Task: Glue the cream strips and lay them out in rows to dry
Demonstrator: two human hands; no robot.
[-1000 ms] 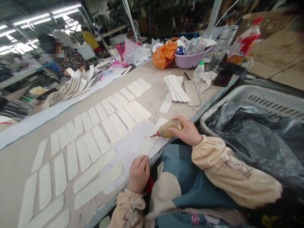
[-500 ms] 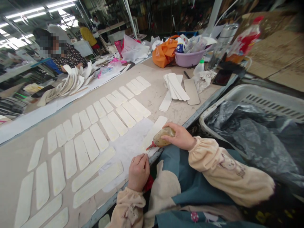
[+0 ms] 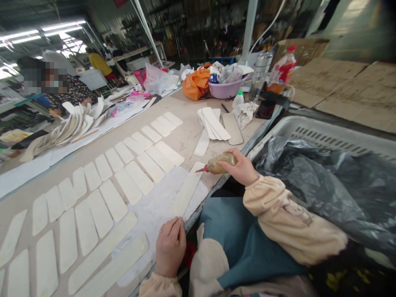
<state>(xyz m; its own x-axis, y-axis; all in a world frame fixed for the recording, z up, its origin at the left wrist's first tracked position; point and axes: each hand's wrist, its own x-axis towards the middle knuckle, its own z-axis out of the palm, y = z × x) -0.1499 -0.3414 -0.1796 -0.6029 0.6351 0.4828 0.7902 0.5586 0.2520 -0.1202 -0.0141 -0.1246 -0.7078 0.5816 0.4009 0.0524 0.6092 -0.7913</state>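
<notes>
My right hand (image 3: 243, 168) is wrapped round a squeeze bottle (image 3: 220, 163) with yellowish-brown contents and a red nozzle. The bottle lies almost level, its tip over the far end of a long white strip with rounded ends (image 3: 189, 187). That strip rests on a white sheet (image 3: 157, 210) at the table's near edge. At the strip's near end my left hand (image 3: 171, 245) is closed, fingers pressed together on it; the fingertips are partly hidden. Several similar strips lie in rows to the left, some with faint yellow smears.
A small pile of white strips (image 3: 213, 123) lies beyond the bottle. Behind it stand a purple basin (image 3: 225, 90) and an orange bag (image 3: 196, 83). A white plastic crate (image 3: 297, 123) lined with dark plastic is at my right. Across the table, a person (image 3: 71, 88) sits by stacked pieces.
My right hand has moved the bottle from the strip's near end to its far end. My left hand stays at the near end. The camera view has turned right.
</notes>
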